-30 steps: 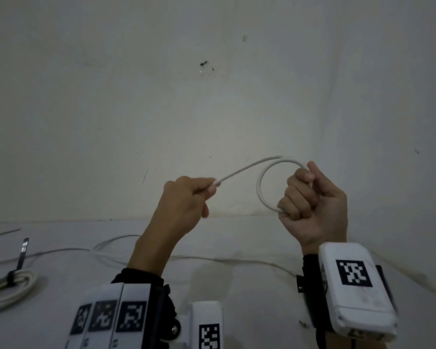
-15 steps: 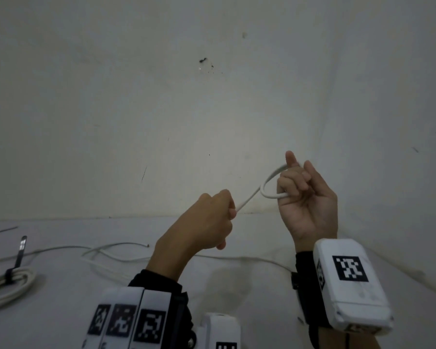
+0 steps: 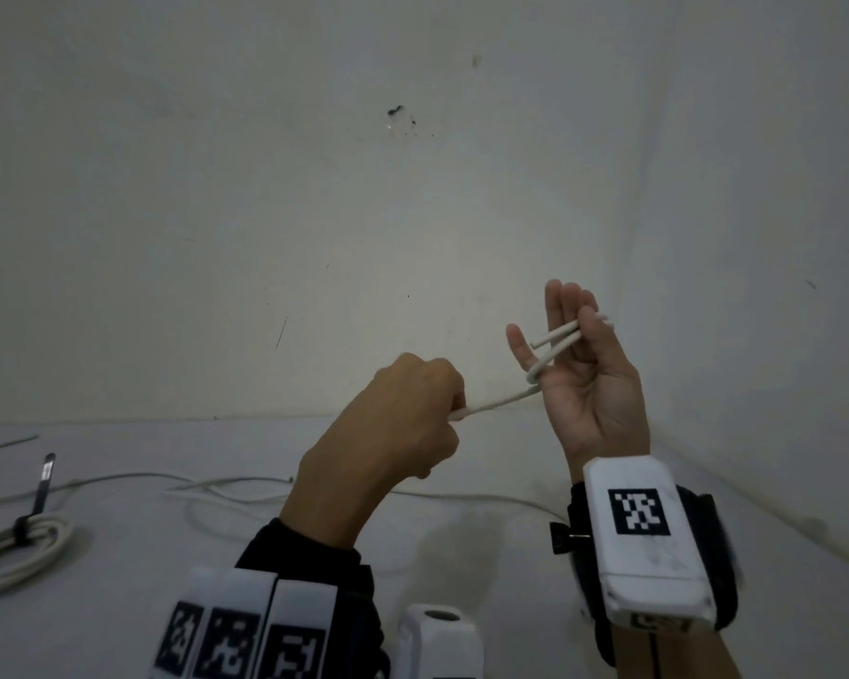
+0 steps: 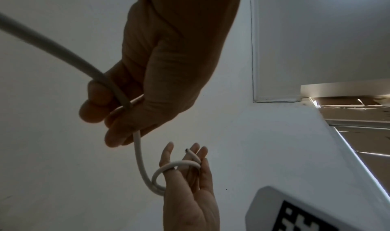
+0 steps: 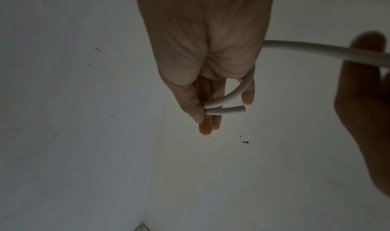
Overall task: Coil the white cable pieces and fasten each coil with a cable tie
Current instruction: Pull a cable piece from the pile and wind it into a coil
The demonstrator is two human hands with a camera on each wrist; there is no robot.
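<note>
Where the thumb (image 5: 195, 108) of the right hand (image 3: 591, 384) presses the cut end of the white cable (image 3: 555, 343) against its straight, upright fingers, one small loop is pinned there, passing round the little finger; beside that loop, the left hand (image 3: 403, 423) is a closed fist clamped on the running length, which stretches taut between the two hands and trails below the loop to the table (image 3: 118, 605). My judgement: coiling has only begun; if the left hand pulls harder, the short end could slip from under the thumb and the loop spring open, since so little cable is pinned. Only the head view shows a finished coil (image 3: 16, 551), bound with a black cable tie (image 3: 40, 492), far left of the loop; only the right wrist view shows the thumb's pinch plainly.
</note>
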